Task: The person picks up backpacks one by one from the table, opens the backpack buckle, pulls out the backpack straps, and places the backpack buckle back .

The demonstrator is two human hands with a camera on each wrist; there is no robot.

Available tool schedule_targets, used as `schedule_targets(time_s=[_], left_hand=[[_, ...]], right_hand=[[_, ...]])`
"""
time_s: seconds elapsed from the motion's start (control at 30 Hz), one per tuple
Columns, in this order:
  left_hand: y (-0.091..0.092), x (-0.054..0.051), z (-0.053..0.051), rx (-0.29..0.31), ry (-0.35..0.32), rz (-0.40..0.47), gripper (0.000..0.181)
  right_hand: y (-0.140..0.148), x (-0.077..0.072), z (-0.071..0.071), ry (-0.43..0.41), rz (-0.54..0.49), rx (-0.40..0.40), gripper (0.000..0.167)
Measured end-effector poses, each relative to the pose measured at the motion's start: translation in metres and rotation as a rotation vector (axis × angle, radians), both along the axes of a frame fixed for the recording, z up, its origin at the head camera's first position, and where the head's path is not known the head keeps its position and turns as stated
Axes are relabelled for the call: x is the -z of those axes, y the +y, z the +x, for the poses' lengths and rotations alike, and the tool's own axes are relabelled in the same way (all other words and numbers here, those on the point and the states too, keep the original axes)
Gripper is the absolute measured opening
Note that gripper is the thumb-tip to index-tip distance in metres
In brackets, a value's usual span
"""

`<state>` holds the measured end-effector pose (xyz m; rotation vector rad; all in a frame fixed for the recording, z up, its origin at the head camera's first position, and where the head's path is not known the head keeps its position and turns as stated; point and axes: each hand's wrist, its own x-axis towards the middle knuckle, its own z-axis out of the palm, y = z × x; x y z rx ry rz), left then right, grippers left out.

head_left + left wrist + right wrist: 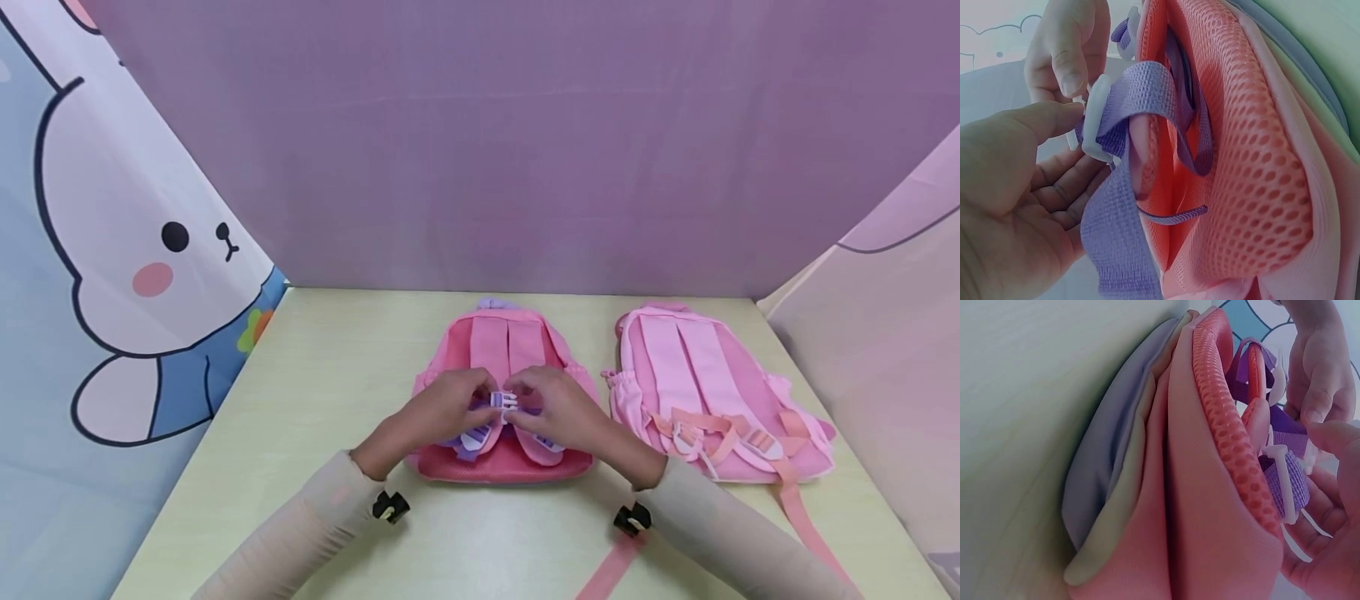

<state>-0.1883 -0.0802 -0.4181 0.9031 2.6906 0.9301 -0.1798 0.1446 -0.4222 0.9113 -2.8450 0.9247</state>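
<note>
A pink backpack lies on the table with its back panel and shoulder straps up. Above the straps, a white side-release buckle sits between both hands. My left hand pinches it from the left. From the other side my right hand pinches it too. Its prongs show, but whether the halves are locked I cannot tell. Purple webbing hangs from a white strap adjuster beside the left hand. In the right wrist view another white adjuster holds purple webbing near the right palm.
A second, lighter pink backpack lies to the right, straps up, with peach webbing trailing to the front edge. Another pink strap end lies at the front, below my right wrist. A purple partition stands behind the table.
</note>
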Motion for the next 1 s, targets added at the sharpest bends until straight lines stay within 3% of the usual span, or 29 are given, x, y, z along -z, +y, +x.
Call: schedule_targets(time_s=[0.37, 0.7, 1.0], left_hand=[[0.0024, -0.0027, 0.0012, 0.009, 0.013, 0.005, 0.028], [0.0008, -0.0024, -0.0013, 0.012, -0.073, -0.053, 0.033], [-0.0026, -0.0031, -0.0037, -0.008, -0.075, -0.058, 0.013]], right_hand=[[-0.003, 0.0008, -0.0006, 0.034, 0.021, -0.018, 0.025], [-0.0018, 0.0032, -0.0001, 0.063, 0.071, -0.005, 0.025], [-0.0001, 0.0043, -0.0001, 0.077, 0.07, -0.002, 0.023]])
